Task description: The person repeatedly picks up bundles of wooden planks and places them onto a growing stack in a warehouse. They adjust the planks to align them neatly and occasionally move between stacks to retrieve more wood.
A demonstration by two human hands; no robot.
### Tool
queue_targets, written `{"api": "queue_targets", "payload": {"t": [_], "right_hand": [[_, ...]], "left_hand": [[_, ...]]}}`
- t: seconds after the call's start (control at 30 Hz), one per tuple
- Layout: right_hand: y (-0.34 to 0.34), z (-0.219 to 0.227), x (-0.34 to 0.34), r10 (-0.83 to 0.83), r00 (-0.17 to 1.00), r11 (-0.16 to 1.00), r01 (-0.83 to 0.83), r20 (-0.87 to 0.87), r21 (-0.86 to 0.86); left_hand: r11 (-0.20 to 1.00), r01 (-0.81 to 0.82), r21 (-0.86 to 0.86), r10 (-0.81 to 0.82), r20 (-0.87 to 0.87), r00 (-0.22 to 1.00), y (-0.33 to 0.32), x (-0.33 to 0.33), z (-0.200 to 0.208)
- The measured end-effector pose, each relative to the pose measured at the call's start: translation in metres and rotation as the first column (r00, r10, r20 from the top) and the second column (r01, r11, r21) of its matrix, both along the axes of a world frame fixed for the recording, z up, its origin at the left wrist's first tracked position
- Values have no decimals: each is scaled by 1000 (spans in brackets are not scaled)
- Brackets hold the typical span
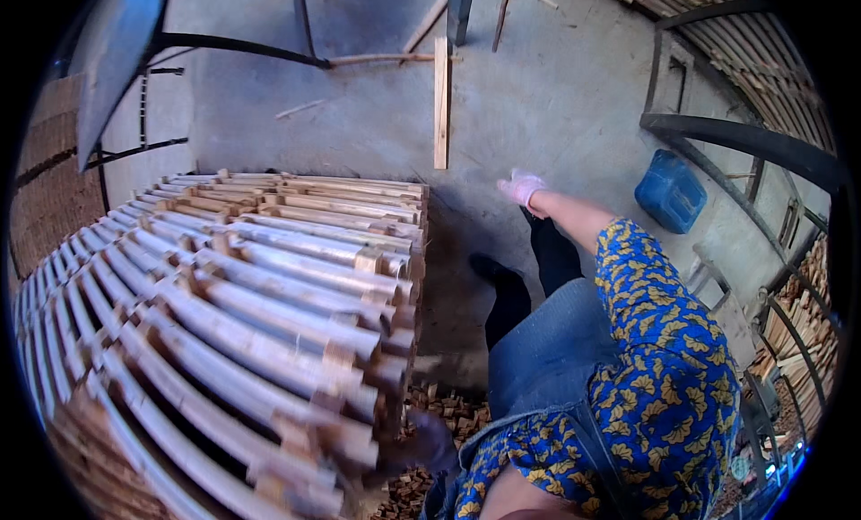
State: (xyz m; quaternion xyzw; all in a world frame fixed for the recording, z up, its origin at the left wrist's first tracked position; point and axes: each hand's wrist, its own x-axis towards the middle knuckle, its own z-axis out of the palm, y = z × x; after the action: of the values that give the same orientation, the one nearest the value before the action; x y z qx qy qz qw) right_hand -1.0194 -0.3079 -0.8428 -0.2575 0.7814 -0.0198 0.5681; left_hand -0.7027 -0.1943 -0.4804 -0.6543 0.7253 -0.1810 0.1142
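Arm (576, 220) outstretched — right hand (522, 190) empty, fingers loosely extended; left hand (432, 443) blurred — grip unclear.

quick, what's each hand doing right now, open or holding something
Left hand: beside the stacked wooden slats; too blurred to tell its grip.
Right hand: gloved, looks open, nothing visible in it.

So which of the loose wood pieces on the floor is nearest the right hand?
The straight, pale board: its near end comes closest to the right hand, while the thin sticks lie farther off.
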Motion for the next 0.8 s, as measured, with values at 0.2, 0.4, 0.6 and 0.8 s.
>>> {"api": "queue_targets", "payload": {"t": [0.2,0.4,0.6,0.8], "right_hand": [[-99,-139,31,-151,989,988,151,0,-45],[-192,-225,78,-323,936,946,321,-137,-40],[-196,-263,70,-264,886,963,218,-382,-160],[-121,-161,16,-415,862,805,497,291,-324]], "left_hand": [[1000,6,-2,-6,153,988,-19,17,-54],[1000,27,9,-29,250,968,-40,26,-92],[999,31,18,-34,267,963,-47,14,-97],[999,-27,-22,31,197,980,-27,-1,-56]]}}
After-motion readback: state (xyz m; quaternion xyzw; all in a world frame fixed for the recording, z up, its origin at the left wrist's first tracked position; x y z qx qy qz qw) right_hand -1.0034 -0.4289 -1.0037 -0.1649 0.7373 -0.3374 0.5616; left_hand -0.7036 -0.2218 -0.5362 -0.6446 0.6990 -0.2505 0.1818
